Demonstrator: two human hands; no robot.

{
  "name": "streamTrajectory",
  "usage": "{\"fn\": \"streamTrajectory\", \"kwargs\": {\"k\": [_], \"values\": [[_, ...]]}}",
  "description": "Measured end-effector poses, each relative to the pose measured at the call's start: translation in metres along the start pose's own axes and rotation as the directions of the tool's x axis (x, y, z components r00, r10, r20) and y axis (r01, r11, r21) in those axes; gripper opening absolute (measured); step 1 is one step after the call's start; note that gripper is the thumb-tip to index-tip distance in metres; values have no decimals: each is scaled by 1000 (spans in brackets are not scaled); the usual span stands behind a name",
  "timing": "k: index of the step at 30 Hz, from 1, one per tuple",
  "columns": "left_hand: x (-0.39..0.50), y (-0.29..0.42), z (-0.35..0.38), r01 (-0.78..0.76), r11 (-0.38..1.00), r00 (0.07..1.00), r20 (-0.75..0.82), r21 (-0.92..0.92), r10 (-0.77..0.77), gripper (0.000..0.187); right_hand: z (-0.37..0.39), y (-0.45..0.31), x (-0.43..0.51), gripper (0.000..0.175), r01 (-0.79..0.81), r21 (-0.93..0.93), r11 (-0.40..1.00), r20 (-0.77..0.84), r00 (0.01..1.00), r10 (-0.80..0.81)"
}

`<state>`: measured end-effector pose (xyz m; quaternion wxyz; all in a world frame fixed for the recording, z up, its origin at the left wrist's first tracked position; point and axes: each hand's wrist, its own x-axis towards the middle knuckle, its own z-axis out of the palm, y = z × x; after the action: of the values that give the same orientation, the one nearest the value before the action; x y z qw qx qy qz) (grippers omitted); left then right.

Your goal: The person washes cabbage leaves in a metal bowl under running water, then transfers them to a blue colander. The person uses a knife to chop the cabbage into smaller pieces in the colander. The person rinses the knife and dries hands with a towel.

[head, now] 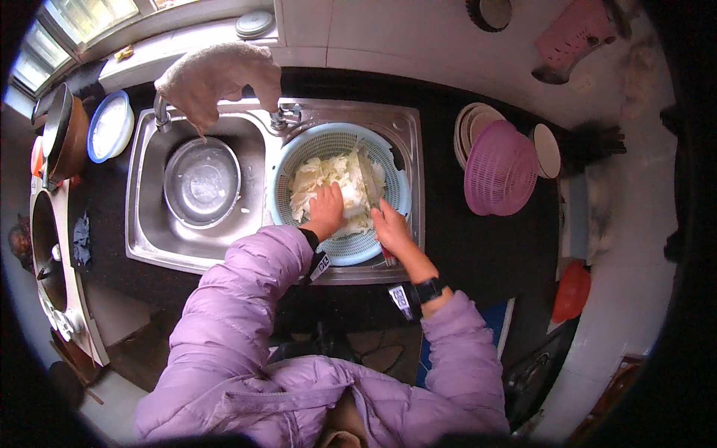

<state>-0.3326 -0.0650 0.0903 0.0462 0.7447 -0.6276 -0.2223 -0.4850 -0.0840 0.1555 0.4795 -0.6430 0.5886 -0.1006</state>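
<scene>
A light blue plastic colander point(343, 133) sits over the right sink basin, holding a pile of pale cut leaves, apparently cabbage point(319, 171). My left hand point(326, 208) presses on the leaves with its fingers close together. My right hand point(390, 227) grips a knife by its red handle point(387, 256); the wide blade point(367, 176) reaches away over the right part of the pile. Whether the blade touches the colander cannot be seen. In the left basin lies a round metal bowl point(203, 182).
A cloth-draped faucet point(218, 78) stands behind the basins. Left of the sink are a blue-rimmed bowl point(111, 127), a pan point(59, 131) and a gas stove point(84, 313). A pink plastic colander point(500, 168) leans on stacked bowls point(465, 131) at the right. A grey rag point(82, 238) lies near the stove.
</scene>
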Motion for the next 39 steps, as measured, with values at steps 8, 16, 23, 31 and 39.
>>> {"fn": "streamTrajectory", "kwargs": {"k": [8, 16, 23, 31, 39], "values": [[23, -11, 19, -8, 996, 1000, 7, -89, 9, 52, -2, 4, -47, 31, 142, -20, 990, 55, 988, -141], [14, -29, 11, -140, 965, 990, -20, -222, 139, 41, 55, 30, 45, 27, 118, -197, 973, -11, 992, -122], [-11, -40, -10, -153, 954, 950, 229, -257, 214, 68, 11, 12, 20, 29, -90, 196, 976, 163, 985, 59], [-8, -29, -4, -236, 908, 835, 406, -347, 372, 124, -13, 5, 0, 25, -55, 167, 984, 98, 994, 39], [1, -19, 0, -93, 985, 809, 565, -148, 162, 130, -23, 10, -5, 21, -101, 220, 970, 131, 989, 74]]}}
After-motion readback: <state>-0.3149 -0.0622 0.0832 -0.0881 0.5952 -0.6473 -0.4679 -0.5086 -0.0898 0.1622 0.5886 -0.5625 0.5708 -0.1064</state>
